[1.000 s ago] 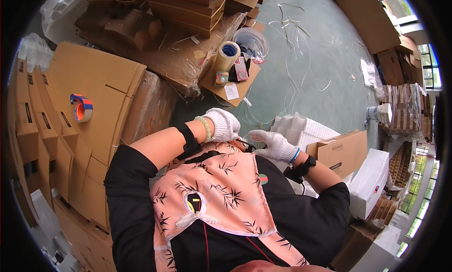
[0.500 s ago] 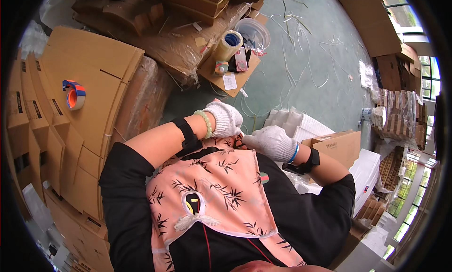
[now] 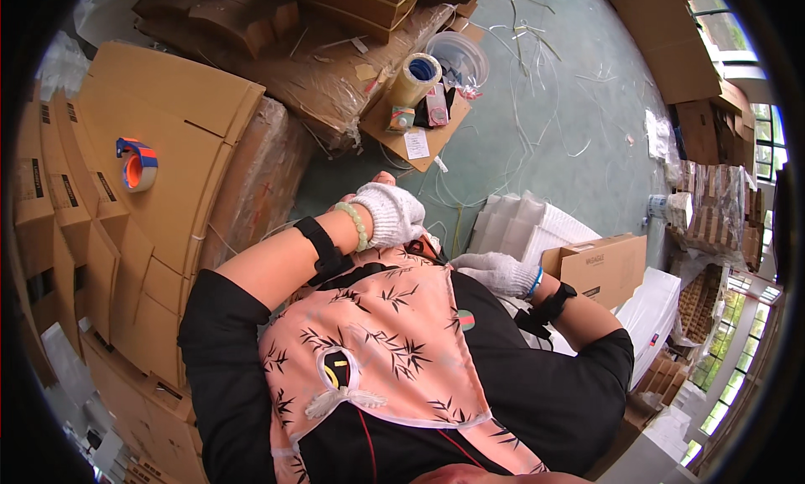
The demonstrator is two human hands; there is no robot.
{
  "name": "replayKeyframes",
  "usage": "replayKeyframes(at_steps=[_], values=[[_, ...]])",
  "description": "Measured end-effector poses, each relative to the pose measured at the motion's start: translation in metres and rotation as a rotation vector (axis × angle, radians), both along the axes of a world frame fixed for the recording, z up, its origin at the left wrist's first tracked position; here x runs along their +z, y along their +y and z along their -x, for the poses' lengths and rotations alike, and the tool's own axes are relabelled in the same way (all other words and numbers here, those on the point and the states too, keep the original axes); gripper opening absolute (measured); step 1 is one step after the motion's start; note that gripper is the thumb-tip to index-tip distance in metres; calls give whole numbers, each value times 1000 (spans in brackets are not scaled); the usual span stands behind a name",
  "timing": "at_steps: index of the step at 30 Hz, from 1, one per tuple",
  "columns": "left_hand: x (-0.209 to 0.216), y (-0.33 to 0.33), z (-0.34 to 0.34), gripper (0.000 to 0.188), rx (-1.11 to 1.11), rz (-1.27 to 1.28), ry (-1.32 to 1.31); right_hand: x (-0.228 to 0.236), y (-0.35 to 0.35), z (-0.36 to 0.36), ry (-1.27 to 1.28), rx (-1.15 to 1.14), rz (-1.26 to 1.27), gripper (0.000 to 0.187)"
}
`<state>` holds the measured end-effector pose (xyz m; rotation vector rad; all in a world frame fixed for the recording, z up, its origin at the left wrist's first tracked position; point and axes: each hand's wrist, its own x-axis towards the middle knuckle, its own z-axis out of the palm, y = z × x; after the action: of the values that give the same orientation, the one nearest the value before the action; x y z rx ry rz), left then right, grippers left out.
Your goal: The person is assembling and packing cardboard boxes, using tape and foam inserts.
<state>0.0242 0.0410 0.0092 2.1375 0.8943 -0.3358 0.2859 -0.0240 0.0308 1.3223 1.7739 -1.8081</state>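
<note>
My left hand (image 3: 392,216), in a white knit glove with bare fingertips, is closed in front of my waist; what it grips is hidden beneath it. An orange and black item (image 3: 426,248) shows just beside it, too covered to name. My right hand (image 3: 496,273), gloved the same way, lies with its fingers stretched by the side edge of my pink apron (image 3: 402,316), which has a dark bamboo-leaf print. Nothing shows in my right hand.
Flat cardboard stacks (image 3: 176,107) stand at the left, bearing a tape dispenser (image 3: 137,165). Ahead, a small board (image 3: 432,144) carries tape rolls (image 3: 412,80) and small boxes. White foam sheets (image 3: 524,224) and a carton (image 3: 599,269) are at the right. Loose straps litter the green floor (image 3: 579,107).
My right hand has moved away from my left hand, rightward and slightly down, off the orange and black item. My left hand has shifted a little left.
</note>
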Motion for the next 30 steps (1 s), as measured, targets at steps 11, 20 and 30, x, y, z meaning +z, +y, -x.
replayKeyframes(at_steps=[11,20,30], values=[[2,-1,-1,34,55,-77,-76,-9,-2,16,191,-123,133,35],[2,-1,-5,33,9,-31,-26,20,39,73,-339,746,-650,20],[8,6,41,34,221,-43,-102,-1,64,77,-323,1123,-578,22]])
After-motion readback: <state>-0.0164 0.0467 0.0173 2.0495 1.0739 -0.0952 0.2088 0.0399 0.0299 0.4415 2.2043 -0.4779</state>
